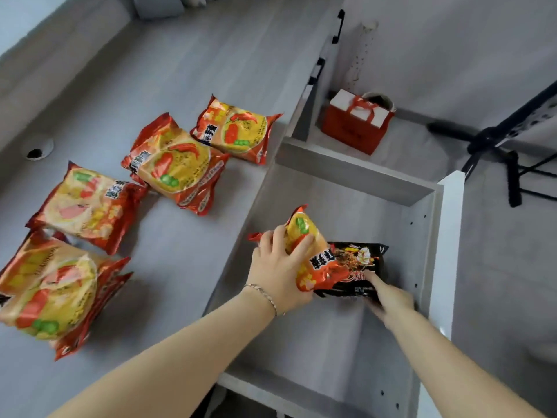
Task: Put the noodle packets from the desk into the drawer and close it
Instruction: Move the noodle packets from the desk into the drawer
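My left hand [278, 271] grips an orange-and-yellow noodle packet [310, 254] over the open drawer [337, 206], fingers curled across its crinkled foil top, a thin chain bracelet [262, 295] at the wrist. My right hand [388, 297] lies inside the drawer on a black noodle packet [361, 267], forefinger stretched flat along its glossy front; whether the other fingers clasp its edge I cannot tell. The orange packet leans on the black one. Both wrappers carry bold Chinese characters, too blurred to read. The drawer is a matte grey box with a white front panel [446, 251]. More packets of the orange kind remain on the smooth grey desk [180, 70]: a stack nearest me [51, 292], a single one [86, 206] beyond it, another stack [174, 164] and a last one [236, 131] by the desk's edge, each printed with a bowl, red shrimp and green peas. A red-and-white paper bag [357, 122] with ribbon handles stands on the floor past the drawer.
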